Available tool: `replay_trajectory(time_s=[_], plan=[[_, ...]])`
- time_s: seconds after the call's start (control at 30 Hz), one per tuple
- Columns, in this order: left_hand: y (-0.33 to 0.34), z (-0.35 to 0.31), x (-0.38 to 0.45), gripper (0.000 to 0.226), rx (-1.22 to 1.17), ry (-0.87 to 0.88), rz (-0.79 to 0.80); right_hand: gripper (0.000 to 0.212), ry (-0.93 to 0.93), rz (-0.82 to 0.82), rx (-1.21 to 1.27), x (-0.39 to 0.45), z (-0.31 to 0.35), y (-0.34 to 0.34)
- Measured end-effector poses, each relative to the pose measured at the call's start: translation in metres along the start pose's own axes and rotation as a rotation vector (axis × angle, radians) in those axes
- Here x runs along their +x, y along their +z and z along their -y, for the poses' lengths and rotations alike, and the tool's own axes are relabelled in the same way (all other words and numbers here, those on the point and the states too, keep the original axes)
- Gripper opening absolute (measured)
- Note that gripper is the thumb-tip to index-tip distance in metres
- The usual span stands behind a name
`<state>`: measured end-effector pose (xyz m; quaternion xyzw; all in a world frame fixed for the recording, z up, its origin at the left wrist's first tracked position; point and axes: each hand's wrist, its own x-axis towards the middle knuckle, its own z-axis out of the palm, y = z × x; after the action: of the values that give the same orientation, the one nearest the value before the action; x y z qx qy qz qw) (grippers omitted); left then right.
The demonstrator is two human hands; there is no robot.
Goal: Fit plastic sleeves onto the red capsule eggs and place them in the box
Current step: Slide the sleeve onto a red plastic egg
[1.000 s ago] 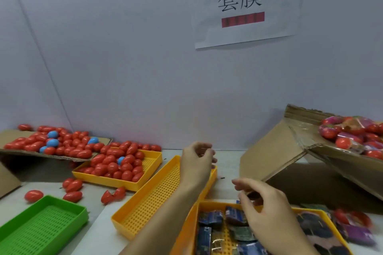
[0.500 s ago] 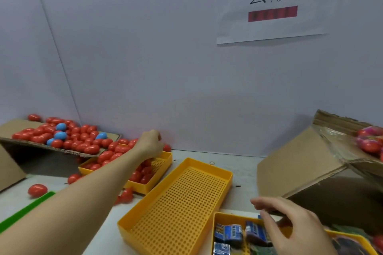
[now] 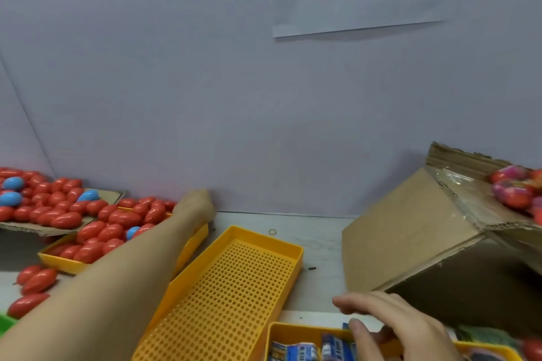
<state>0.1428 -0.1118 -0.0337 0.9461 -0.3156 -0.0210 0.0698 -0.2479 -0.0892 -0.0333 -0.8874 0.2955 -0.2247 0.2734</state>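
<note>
Pale table against a blank grey wall. Nearest, right hand [image 3: 401,328] with relaxed fingers spread over printed plastic sleeves [image 3: 293,350], thin and floppy. Farther, left hand [image 3: 196,205] among glossy red capsule eggs [image 3: 117,231] in yellow tray [image 3: 58,262], grip hidden. Probably light, slippery; best pinched mid-body. Cardboard box [image 3: 410,228] at right.

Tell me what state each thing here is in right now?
Left hand: reaching over the egg tray; grip hidden.
Right hand: fingers loosely curled over the sleeve tray.
Egg tray: heaped with red eggs.
Middle yellow tray: empty.
Cardboard box: tilted, open, holding sleeved eggs.
</note>
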Motion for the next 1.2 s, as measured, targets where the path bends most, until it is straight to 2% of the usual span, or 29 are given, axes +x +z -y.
replay_trajectory(time_s=[0.13,0.3,0.37,0.47,0.7,0.8,0.9,1.0,1.1,1.2], plan=[[-0.002,-0.004,-0.001,0.029,-0.014,0.043,0.016,0.038,-0.027,-0.045,0.045,-0.002,-0.003,0.002],[-0.005,-0.022,-0.026,0.025,-0.067,0.162,-0.145,0.038,-0.039,-0.09,0.118,-0.005,-0.006,0.002],[-0.012,-0.037,-0.046,0.018,-0.186,0.218,-0.163,0.036,-0.02,-0.107,0.164,-0.008,-0.007,0.002],[-0.027,-0.061,-0.088,0.02,-0.404,0.267,-0.139,0.031,0.026,-0.128,0.243,-0.012,-0.005,0.002],[-0.06,-0.099,-0.218,0.015,-0.903,0.344,0.047,0.029,0.061,-0.169,0.37,-0.02,-0.003,-0.003],[-0.053,-0.106,-0.271,0.022,-1.13,0.306,0.054,0.027,0.087,-0.175,0.41,-0.025,-0.002,-0.01],[-0.036,-0.106,-0.309,0.025,-1.383,0.186,0.087,0.025,0.118,-0.149,0.404,-0.03,0.003,-0.019],[-0.018,-0.101,-0.324,0.024,-1.317,0.168,0.083,0.02,0.123,-0.064,0.284,-0.032,0.003,-0.028],[-0.011,-0.09,-0.322,0.021,-1.166,0.24,0.084,0.014,0.1,0.145,0.062,-0.035,0.004,-0.035],[-0.01,-0.08,-0.311,0.017,-1.035,0.305,-0.003,0.031,0.127,0.349,-0.109,-0.039,0.01,-0.031]])
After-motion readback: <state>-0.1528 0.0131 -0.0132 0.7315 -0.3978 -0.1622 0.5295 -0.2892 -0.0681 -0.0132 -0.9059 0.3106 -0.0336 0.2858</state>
